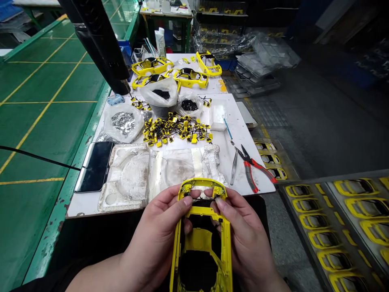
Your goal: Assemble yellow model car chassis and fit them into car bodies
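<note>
Yellow hollow car body (198,239), thin-rimmed, round-ended, left hand (162,221) and right hand (246,227) clamped on its sides.

The car shell (199,239) is yellow, the green tabletop (45,83) yellow-gridded, the dim floor (299,125) probably grey.

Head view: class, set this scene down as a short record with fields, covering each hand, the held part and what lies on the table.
Left hand: grips left side of shell
Right hand: grips its right side
Shell colour: yellow
Beyond shell: white foam
Left of foam: phone, dark screen
Right of foam: tweezers, red-handled pliers
</note>
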Action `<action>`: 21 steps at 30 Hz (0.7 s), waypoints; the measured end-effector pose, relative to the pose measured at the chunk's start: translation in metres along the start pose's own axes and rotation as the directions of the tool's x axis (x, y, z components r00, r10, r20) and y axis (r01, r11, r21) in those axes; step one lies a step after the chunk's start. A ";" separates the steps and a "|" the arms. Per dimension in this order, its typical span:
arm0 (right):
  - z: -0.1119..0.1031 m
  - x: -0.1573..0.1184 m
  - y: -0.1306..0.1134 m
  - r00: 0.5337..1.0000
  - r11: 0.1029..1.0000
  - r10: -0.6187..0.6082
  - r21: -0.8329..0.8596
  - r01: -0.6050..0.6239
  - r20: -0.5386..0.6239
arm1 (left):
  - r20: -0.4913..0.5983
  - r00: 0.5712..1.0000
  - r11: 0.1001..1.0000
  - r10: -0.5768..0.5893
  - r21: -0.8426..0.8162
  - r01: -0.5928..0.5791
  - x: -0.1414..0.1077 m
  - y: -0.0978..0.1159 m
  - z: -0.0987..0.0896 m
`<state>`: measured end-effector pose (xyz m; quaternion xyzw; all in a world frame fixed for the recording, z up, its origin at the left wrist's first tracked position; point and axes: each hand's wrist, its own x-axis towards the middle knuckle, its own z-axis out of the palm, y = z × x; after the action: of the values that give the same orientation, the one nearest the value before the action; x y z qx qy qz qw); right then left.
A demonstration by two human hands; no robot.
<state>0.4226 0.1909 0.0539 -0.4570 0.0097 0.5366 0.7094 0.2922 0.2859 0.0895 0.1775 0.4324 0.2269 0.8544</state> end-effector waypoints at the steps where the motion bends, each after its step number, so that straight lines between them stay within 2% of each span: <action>1: 0.001 0.000 0.000 1.000 1.000 0.004 -0.001 -0.004 0.002 | 0.006 1.000 1.000 0.002 0.000 -0.002 0.000 0.000 0.000; 7: 0.005 -0.003 0.002 0.999 1.000 0.012 0.019 -0.011 -0.031 | 0.007 1.000 0.999 -0.002 0.033 0.002 0.001 0.001 0.000; 14: 0.004 -0.011 0.009 1.000 0.994 -0.003 0.108 0.003 0.001 | -0.024 1.000 0.999 -0.013 0.048 0.014 -0.001 0.003 0.000; 21: 0.006 -0.015 0.008 1.000 0.997 -0.009 0.075 0.010 -0.023 | 0.019 1.000 0.999 -0.017 0.050 0.016 -0.005 0.003 0.000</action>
<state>0.4074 0.1841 0.0603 -0.4362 0.0356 0.5273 0.7283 0.2889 0.2858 0.0950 0.1975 0.4313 0.2074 0.8556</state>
